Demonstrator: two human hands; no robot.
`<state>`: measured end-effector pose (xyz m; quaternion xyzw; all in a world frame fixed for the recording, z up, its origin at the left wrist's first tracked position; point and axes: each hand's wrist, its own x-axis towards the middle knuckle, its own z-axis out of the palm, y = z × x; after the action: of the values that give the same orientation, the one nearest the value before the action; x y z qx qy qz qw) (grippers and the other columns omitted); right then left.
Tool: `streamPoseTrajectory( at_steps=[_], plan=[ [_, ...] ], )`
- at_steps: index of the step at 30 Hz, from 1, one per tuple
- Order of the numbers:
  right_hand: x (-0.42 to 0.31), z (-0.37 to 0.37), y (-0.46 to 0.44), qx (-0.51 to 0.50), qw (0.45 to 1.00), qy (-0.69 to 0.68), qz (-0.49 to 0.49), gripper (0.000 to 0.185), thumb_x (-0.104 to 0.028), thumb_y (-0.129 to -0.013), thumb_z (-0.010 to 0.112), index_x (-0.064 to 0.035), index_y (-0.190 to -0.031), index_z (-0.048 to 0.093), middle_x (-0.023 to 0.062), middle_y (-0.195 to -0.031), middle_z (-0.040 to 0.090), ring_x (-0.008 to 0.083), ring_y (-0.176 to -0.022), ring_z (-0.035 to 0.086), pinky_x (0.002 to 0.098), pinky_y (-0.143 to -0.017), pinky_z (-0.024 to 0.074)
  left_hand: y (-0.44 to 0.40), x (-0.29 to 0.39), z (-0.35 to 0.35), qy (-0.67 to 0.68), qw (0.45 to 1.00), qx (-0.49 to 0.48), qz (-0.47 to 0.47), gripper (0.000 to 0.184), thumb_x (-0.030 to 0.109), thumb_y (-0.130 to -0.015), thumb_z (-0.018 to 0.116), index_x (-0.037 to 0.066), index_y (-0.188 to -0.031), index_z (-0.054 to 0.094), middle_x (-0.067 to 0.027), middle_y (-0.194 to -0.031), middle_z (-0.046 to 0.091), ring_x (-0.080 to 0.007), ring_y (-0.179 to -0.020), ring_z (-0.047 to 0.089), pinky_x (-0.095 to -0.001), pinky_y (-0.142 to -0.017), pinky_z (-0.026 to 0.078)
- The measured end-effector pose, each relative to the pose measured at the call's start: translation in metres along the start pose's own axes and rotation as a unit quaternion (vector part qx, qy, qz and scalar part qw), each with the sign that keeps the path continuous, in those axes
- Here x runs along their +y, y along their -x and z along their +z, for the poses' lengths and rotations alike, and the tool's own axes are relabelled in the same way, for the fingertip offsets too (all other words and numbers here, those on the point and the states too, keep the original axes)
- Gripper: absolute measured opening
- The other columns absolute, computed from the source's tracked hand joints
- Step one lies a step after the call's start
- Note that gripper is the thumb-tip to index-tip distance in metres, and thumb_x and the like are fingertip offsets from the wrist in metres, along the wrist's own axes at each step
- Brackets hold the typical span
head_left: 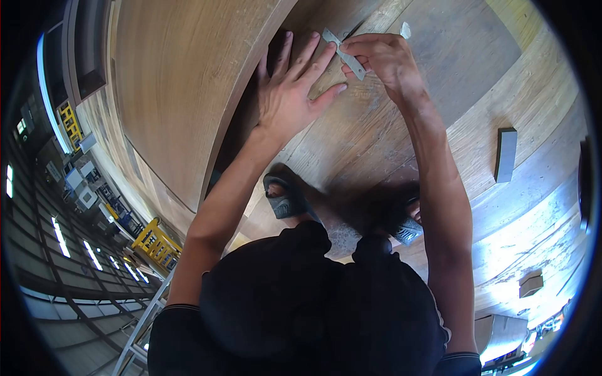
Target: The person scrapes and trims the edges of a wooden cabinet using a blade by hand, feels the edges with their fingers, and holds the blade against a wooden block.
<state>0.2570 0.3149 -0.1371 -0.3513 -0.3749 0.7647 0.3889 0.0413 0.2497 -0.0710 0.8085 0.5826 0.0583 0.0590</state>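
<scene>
Nearest, at the bottom of the frame, 2 dark-clothed knees (276, 282) are bent in a low crouch, presumably so that the surface can be reached by both arms. Just above them, 2 sandals (287, 197) are set apart, which would seem to give a steadier base.

At the upper centre, a thin grey metal strip (356, 66) is held slantwise over the wooden surface (370, 141). It is pinched near its middle by the right hand (389, 66), whose fingers are closed on it; by such a grip, the angle of a narrow piece can probably be kept under control. The left hand (288, 94) is laid with its fingers spread, palm down and gripping nothing. The index fingertip is brought right up to the strip, perhaps to guide or steady it; whether pressure is applied cannot be told.

Beyond the right hand, a small white scrap (405, 30) is left beside the wrist. At the right of the frame, a grey block (505, 155) is placed well apart from the strip, where the right forearm is not obstructed. The left arm is passed alongside a wooden panel (182, 69) at the upper left. Farthest off, a yellow frame (157, 244) and ceiling lights (61, 237) are seen.
</scene>
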Motion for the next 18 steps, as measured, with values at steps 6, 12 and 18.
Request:
streamPoseTrajectory(
  at_steps=[6,12,18],
  plan=[
    [0.005,-0.004,-0.003,-0.040,0.996,-0.021,-0.074,0.052,-0.032,-0.091,0.060,0.0116,-0.115,0.076,0.0194,-0.112,0.077,0.0202,-0.091,0.069,0.0325,-0.084,0.0554,-0.001,0.000,0.002,-0.001,1.000,-0.007,-0.003,0.076,0.059,-0.088,0.078,0.031,-0.155,0.057,-0.0008,-0.165,0.049,-0.0392,-0.153,0.043,-0.0671,-0.124,0.026],
    [-0.004,-0.004,-0.004,-0.011,1.000,-0.011,-0.002,0.051,-0.028,-0.091,0.060,0.0132,-0.117,0.074,0.0185,-0.107,0.078,0.0199,-0.090,0.069,0.0316,-0.082,0.0545,-0.004,0.000,0.003,-0.003,1.000,-0.010,-0.002,0.076,0.060,-0.089,0.078,0.032,-0.156,0.056,-0.0005,-0.166,0.048,-0.0392,-0.153,0.043,-0.0675,-0.123,0.026],
    [-0.010,0.001,-0.007,0.033,0.998,0.004,0.045,0.045,-0.022,-0.090,0.062,0.0109,-0.117,0.075,0.0166,-0.105,0.078,0.0184,-0.091,0.069,0.0309,-0.083,0.0540,-0.006,0.000,0.004,-0.003,1.000,-0.012,-0.001,0.077,0.062,-0.089,0.076,0.033,-0.157,0.055,-0.0003,-0.167,0.047,-0.0400,-0.154,0.041,-0.0676,-0.124,0.025]
  ],
)
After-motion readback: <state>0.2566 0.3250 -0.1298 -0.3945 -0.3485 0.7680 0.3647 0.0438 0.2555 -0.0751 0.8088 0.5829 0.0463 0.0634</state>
